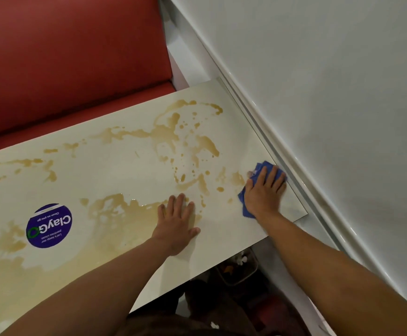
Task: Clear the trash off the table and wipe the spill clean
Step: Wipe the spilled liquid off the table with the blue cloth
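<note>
A brown liquid spill (163, 134) spreads in streaks and puddles over most of the white table (236, 112). My right hand (264, 190) presses a blue cloth (264, 166) flat on the table near its right edge, fingers straight on top of it. The cloth shows above my fingertips and below my palm. My left hand (177, 223) lies flat on the tabletop with spread fingers, at the edge of a wide puddle (115, 214). No trash is visible on the table.
A round purple "ClayGo" sticker (49, 225) sits on the table's left part. A red bench seat (71, 69) runs behind the table. A white wall (318, 93) with a ledge borders the right side. Under the table stands a bin (240, 267) with trash.
</note>
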